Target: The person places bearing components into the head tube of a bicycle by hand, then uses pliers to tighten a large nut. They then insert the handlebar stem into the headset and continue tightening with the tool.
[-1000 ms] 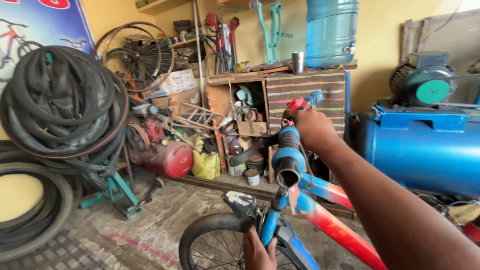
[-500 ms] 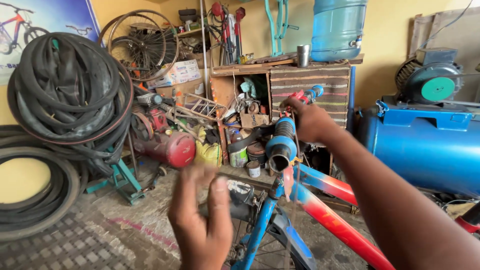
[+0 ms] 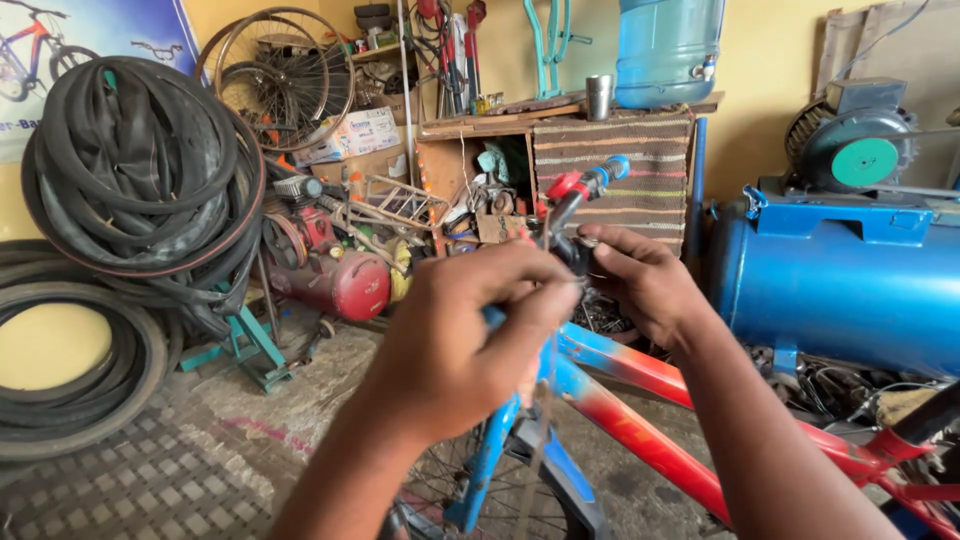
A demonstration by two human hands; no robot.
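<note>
1. We are looking down on our two hands, meeting over the front end of the blue and red-orange bicycle frame (image 3: 620, 420), right where the steering column sits.
2. Our left hand (image 3: 470, 345) is closed, fingertips pinched on something small at the top of the column; what it pinches is hidden behind the knuckles, so we cannot tell what it is.
3. Our right hand (image 3: 640, 285) is curled around the black stem clamp (image 3: 572, 252), thumb and fingers wrapped on it and holding it steady.
4. Rising from that clamp is the handlebar with the red and blue grip (image 3: 588, 183), tilted up and away from us.
5. Below, the spoked front wheel (image 3: 470, 500) sits in the blue fork, so the wheel is already fitted.
6. As we judge it, the bars are seated on the frame and the work is now at the clamp: fastening or aligning looks unfinished, since both hands are on it.
7. Around us: black rubber tyres (image 3: 120, 170) hung on the left wall, a red tank compressor (image 3: 335, 280) on the floor, a big blue metal tank (image 3: 850, 280) at right.
</note>
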